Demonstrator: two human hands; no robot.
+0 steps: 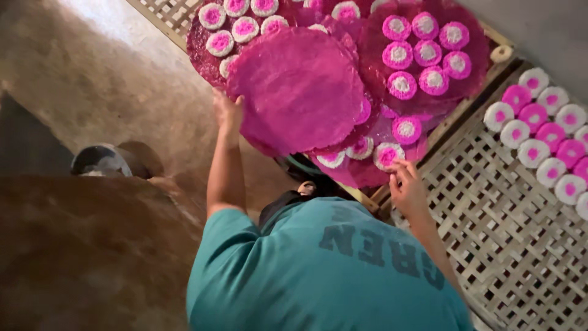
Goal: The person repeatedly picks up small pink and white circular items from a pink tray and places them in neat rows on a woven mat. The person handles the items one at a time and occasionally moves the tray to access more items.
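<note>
Left hand (pixel 228 113) grips the edge of a large round pink sheet (pixel 298 89), held flat above a lattice rack (pixel 490 202). Right hand (pixel 405 187), fingers bent, pinches a small pink-and-white round cake (pixel 386 154) at the near rim of another pink sheet (pixel 422 55) bearing more cakes. Further cakes (pixel 539 144) lie in rows directly on the rack, to the right.

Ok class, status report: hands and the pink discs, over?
Own hands out of view. Teal-shirted person's left hand on large pink disc, right hand at small pink-and-white cake. Lattice tray beneath.
</note>
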